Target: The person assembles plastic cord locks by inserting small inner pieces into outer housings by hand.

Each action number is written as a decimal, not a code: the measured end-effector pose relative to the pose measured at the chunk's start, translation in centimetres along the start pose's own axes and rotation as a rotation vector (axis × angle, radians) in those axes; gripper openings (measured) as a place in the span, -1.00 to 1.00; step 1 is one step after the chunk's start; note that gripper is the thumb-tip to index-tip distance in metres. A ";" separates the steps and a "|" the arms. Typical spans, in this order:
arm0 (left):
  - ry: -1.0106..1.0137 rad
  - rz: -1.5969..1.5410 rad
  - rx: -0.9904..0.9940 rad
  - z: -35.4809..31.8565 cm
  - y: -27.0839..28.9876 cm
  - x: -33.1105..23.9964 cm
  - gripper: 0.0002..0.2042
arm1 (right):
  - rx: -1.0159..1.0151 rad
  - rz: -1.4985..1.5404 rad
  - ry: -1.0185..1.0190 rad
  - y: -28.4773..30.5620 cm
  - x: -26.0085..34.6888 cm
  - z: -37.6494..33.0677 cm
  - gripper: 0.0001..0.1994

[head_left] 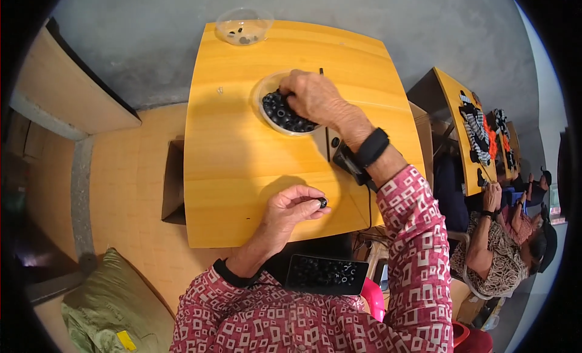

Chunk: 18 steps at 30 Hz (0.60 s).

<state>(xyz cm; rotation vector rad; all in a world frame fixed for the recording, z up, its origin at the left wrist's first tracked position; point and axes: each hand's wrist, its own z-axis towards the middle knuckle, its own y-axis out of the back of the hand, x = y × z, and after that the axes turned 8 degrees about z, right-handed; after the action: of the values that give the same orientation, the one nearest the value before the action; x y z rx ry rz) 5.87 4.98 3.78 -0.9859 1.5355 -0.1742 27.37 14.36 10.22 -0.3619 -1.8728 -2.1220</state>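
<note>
My left hand [292, 208] rests near the front edge of the yellow table [230, 159] and pinches a small black ring [322, 202] between thumb and fingers. My right hand [315, 98] reaches into a clear plastic bowl [262, 95] filled with several small black rings [280, 113], fingers curled down among them; whether it grips one is hidden. A black band sits on the right wrist [371, 148]. On my lap lies a dark rectangular tray [326, 273] holding several black rings.
A second clear bowl [244, 26] with a few dark pieces stands at the table's far edge. A small black device with a cable [347, 162] lies by my right wrist. A cardboard box [174, 182] sits left of the table. Another seated person [497, 244] works at right.
</note>
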 end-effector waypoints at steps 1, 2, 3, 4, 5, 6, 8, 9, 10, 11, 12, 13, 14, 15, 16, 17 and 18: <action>-0.007 0.003 0.005 0.0 0.1 -0.1 -0.85 | 0.004 0.007 0.012 0.3 0.0 -0.1 -0.82; 0.000 0.000 0.018 0.2 -0.2 -0.4 -0.85 | -0.015 -0.002 -0.017 1.1 -0.7 -0.8 -0.83; -0.005 -0.002 0.019 0.2 -0.3 -0.2 -0.85 | -0.033 -0.011 -0.045 1.8 -1.4 -1.5 -0.84; 0.000 -0.010 0.019 0.1 -0.3 0.0 -0.84 | -0.023 -0.057 -0.034 1.9 -1.8 -2.0 -0.84; 0.006 -0.018 0.019 0.1 -0.2 0.2 -0.84 | -0.025 -0.058 -0.030 2.1 -2.1 -2.1 -0.84; 0.002 -0.026 0.020 0.4 0.0 0.1 -0.84 | -0.005 -0.087 -0.050 2.2 -2.5 -2.0 -0.84; -0.005 -0.030 0.022 0.2 0.2 0.1 -0.84 | 0.027 -0.104 -0.074 2.2 -1.5 -2.3 -0.84; -0.016 -0.031 0.029 0.1 0.2 0.2 -0.84 | 0.016 -0.193 -0.092 2.3 -0.9 -2.2 -0.84; -0.018 -0.028 0.031 0.2 0.2 0.2 -0.84 | -0.003 -0.291 -0.108 2.4 -0.6 -1.8 -0.84; -0.011 -0.028 0.022 0.1 0.0 0.2 -0.84 | -0.007 -0.293 -0.109 2.2 -0.5 -1.6 -0.84; -0.005 -0.027 0.013 0.2 -0.1 0.2 -0.84 | -0.006 -0.232 -0.095 1.9 -0.2 -1.5 -0.83; -0.003 -0.025 0.009 0.1 -0.1 0.1 -0.84 | -0.002 -0.165 -0.079 1.4 0.1 -1.3 -0.82; -0.002 -0.018 0.007 0.1 0.0 0.0 -0.84 | 0.045 -0.125 -0.070 1.3 0.4 -1.1 -0.82; -0.001 -0.011 0.005 0.1 0.0 -0.1 -0.83 | 0.044 -0.121 -0.070 1.1 0.4 -0.8 -0.82; 0.000 -0.010 0.006 0.1 0.0 -0.2 -0.83 | 0.071 -0.082 -0.069 0.9 0.4 -0.6 -0.82; 0.010 0.001 0.007 0.0 -0.1 -0.3 -0.84 | 0.097 -0.044 -0.068 0.8 0.3 -0.5 -0.82; 0.019 0.012 0.007 0.0 -0.1 -0.3 -0.84 | 0.096 -0.045 -0.068 0.6 0.2 -0.7 -0.82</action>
<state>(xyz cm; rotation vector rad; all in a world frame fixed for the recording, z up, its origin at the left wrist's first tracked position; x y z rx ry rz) 5.88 5.15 4.08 -0.9717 1.5572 -0.1804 27.38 13.60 10.78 -0.3780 -2.0306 -2.0633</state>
